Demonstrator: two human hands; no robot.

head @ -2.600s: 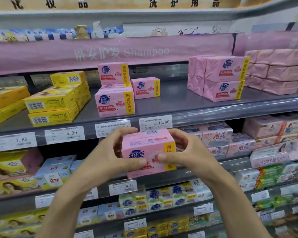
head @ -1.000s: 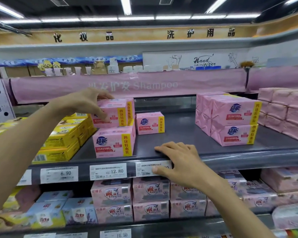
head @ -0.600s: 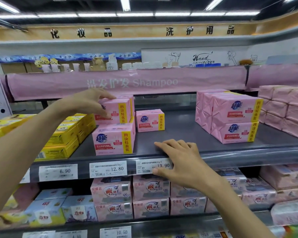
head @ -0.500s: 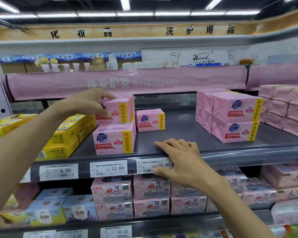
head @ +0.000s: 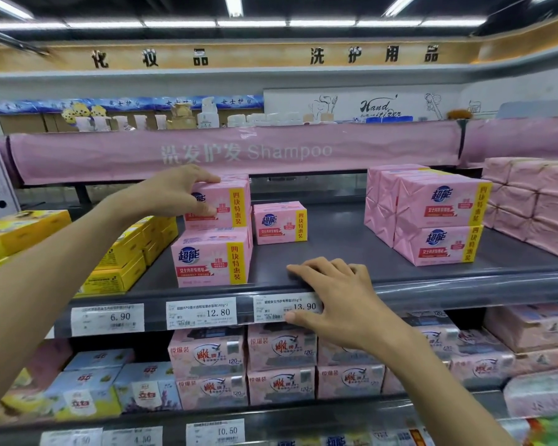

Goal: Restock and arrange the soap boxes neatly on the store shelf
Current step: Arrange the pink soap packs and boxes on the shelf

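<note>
Left hand (head: 178, 191): grasps top box (head: 236, 204), thumb on its face, fingers over the top; likely squaring it.
Top box: stacked on lower box (head: 211, 257), above 12.80 tag (head: 202, 313).
Right hand (head: 332, 294): released, flat on shelf (head: 464, 286) lip right of tag; likely bracing.

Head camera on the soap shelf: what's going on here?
A person is stocking pink soap boxes. The left hand grips the top soap box, set on a lower soap box near the front of the grey shelf. The right hand rests with straight fingers on the shelf's front edge, thumb against the 13.90 price tag. A single soap box stands just beside them.
</note>
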